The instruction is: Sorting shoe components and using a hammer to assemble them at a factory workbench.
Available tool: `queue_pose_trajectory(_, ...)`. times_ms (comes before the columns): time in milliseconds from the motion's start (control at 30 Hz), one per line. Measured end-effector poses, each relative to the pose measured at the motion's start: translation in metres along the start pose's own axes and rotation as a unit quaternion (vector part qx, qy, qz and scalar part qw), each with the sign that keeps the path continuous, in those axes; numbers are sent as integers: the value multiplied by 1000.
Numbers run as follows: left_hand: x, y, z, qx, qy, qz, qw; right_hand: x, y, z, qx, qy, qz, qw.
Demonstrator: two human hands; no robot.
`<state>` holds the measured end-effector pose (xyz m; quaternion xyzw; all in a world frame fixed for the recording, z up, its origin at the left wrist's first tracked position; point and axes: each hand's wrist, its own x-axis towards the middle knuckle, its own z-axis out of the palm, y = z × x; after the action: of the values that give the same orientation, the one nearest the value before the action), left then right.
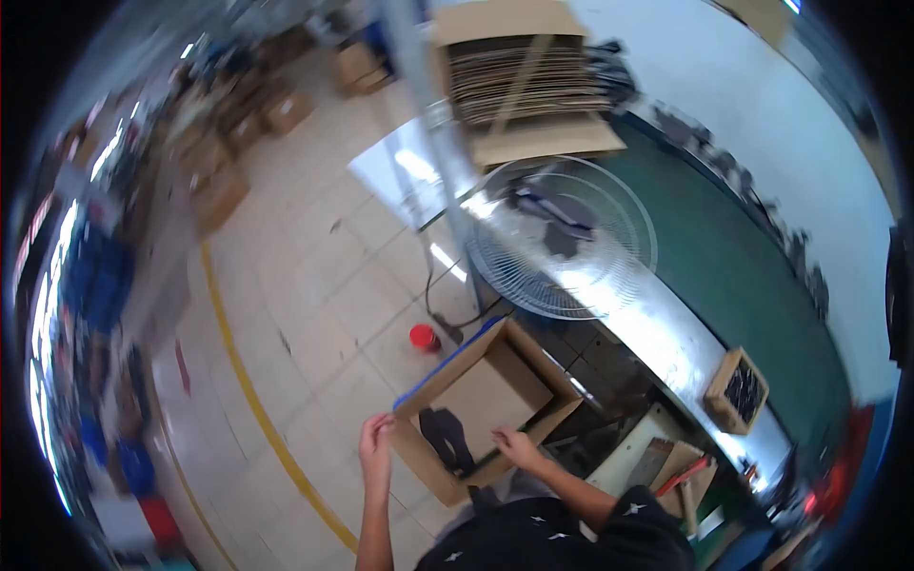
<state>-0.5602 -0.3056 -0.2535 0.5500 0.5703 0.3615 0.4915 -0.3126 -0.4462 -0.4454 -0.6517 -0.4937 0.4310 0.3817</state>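
An open cardboard box [435, 473] stands low in front of me, tilted in the view. Inside it, toward the left, lies a dark, long, flat piece [445, 440] whose kind I cannot make out; the box's brown bottom shows beside it. At the box's left corner is my left hand [377, 436], fingers stretched toward the rim; whether they touch it is unclear. My right hand [515, 445] hovers over the near right part of the box, its fingers loosely bent and apart, with nothing visible in them.
A red container [424, 338] is on the tiled floor beyond the box. Ahead, a round wire fan guard [562, 238] overlaps a shiny metal ledge [657, 333] along a green belt [724, 247]. Stacked cardboard [528, 81] stands behind; a small wooden box [736, 391] sits right.
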Motion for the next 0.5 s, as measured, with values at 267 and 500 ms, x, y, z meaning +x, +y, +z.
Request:
queue_pose_trajectory(267,239,169,297,317,-283,424,799,-87,-11,-124,186,128,124,966)
queue_pose_trajectory(500,70,226,448,100,-592,290,745,-141,28,-85,192,208,113,952)
